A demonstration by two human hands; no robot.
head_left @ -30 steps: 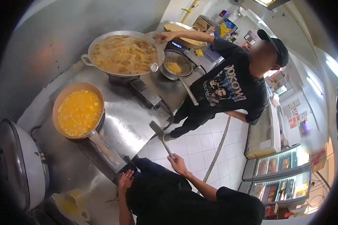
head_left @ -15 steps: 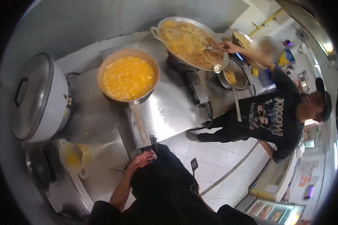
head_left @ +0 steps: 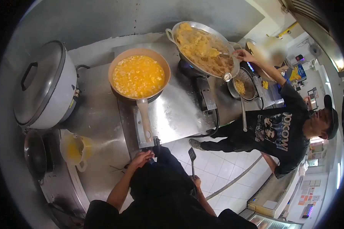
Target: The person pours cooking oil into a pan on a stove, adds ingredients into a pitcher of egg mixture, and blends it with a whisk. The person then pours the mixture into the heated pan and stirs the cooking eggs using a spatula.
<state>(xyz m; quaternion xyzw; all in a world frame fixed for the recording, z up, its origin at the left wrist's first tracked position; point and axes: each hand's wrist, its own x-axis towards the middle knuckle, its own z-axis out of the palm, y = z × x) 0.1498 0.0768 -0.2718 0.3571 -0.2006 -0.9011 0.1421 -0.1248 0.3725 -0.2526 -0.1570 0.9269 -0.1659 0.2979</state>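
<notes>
My right hand (head_left: 196, 181) is closed round the handle of a black slotted spatula (head_left: 192, 153), held upright beside my body above the floor. My left hand (head_left: 142, 158) is at the counter's front edge, just below the front panel of the portable stove (head_left: 144, 139). Its fingers are curled together, and whatever they hold, if anything, is hidden. On that stove sits a tan frying pan (head_left: 116, 63) with its handle pointing toward me. Yellow beaten egg with pale bits (head_left: 139, 76) covers the pan's bottom.
Left stands a large lidded rice cooker (head_left: 53, 103), with a pitcher of yellow liquid (head_left: 82, 166) and a dark pan (head_left: 35, 154) nearer me. Rightward, a co-worker (head_left: 273, 128) tends a wok (head_left: 172, 36) of frying food; a strainer (head_left: 244, 108) lies over a pot beside it.
My right hand and the spatula have risen into fuller view. My left fingers have gone from stretched out to curled. The view has shifted slightly, and the wok food is bunched more to the left.
</notes>
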